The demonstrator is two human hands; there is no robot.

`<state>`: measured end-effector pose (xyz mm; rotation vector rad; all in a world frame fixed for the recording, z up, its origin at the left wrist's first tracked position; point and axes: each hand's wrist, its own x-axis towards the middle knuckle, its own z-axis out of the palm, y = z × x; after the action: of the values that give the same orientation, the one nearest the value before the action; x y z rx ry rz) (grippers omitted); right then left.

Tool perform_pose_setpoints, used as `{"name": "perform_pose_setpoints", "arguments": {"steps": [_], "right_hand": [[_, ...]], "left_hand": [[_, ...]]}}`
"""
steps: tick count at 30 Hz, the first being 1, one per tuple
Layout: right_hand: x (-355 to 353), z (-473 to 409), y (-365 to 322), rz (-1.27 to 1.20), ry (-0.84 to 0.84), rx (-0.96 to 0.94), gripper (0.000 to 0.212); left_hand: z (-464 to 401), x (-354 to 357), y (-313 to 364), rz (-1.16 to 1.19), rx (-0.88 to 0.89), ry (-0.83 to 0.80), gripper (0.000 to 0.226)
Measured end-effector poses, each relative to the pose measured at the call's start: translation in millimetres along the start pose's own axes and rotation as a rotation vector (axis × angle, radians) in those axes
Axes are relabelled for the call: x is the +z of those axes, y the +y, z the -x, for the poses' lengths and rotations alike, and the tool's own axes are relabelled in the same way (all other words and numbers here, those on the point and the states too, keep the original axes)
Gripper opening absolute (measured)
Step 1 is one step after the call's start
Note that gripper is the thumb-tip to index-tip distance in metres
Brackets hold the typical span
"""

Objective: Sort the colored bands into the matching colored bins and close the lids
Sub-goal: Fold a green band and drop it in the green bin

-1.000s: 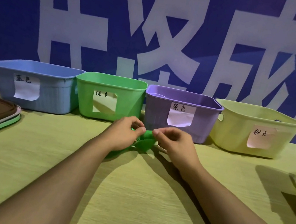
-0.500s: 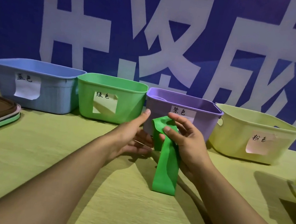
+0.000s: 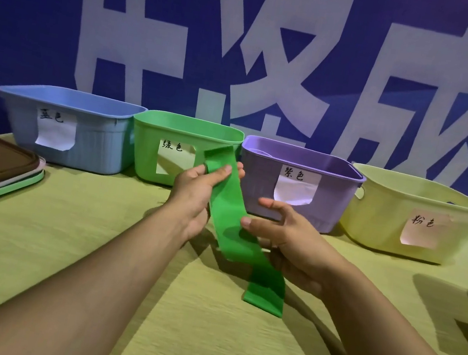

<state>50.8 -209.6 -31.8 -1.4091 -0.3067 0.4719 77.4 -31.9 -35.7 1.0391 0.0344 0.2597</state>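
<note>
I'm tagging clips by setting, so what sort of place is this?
Probably a staged indoor sorting station, not a home: a row of hand-labelled bins, such as the green bin, on a cloth-covered table, with a big printed banner behind.

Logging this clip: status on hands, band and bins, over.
Left hand grips green band at its top. Right hand open, fingers touching its middle. Green bin just behind, lid off, nothing in the way.
</note>
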Motion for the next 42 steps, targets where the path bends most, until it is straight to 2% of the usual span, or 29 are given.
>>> {"name": "perform_pose_setpoints", "arguments": {"steps": [2,4,7,10,13,15,18,23,27,29,33,37,40,42], "right_hand": [[-7,1,0,0.132,-0.031,0.064,0.057],[-11,3,0,0.372,-0.025,0.041,0.053],[-13,9,-9,0.808,0.016,0.025,0.030],[-17,12,-13,1.057,0.053,0.084,0.035],[-21,10,-13,1.133,0.089,0.105,0.039],[-24,9,-14,1.122,0.107,0.116,0.032],[-25,12,-16,0.958,0.063,0.141,0.026],[-27,21,-18,0.528,-0.201,0.107,0.032],[-20,25,-18,0.447,-0.462,0.138,0.028],[-16,26,-17,0.493,-0.497,0.169,0.020],[-14,25,-15,0.653,-0.432,0.254,0.014],[-15,25,-20,0.857,-0.324,0.357,0.034],[-21,28,-27,1.130,-0.212,0.415,0.052],[-31,27,-31,1.269,-0.109,0.371,0.060]], "left_hand": [[-3,-3,1,0.027,0.063,0.047,0.014],[-5,-4,1,0.046,0.095,0.074,0.013],[-6,-5,0,0.042,0.106,0.111,0.013],[-8,-8,0,0.036,0.111,0.161,0.009],[-10,-11,0,0.027,0.114,0.208,0.003],[-11,-14,1,0.036,0.112,0.225,0.002],[-13,-14,1,0.026,0.125,0.225,0.005],[-14,-11,0,0.037,0.138,0.206,0.007],[-12,-7,-1,-0.006,0.148,0.118,0.016],[-7,-2,-3,-0.039,0.139,0.049,0.014],[2,7,-11,-0.152,0.116,-0.078,0.014],[9,13,-15,-0.246,0.106,-0.133,0.024],[13,14,-16,-0.301,0.105,-0.169,0.025],[15,16,-15,-0.330,0.106,-0.199,0.021]]}}
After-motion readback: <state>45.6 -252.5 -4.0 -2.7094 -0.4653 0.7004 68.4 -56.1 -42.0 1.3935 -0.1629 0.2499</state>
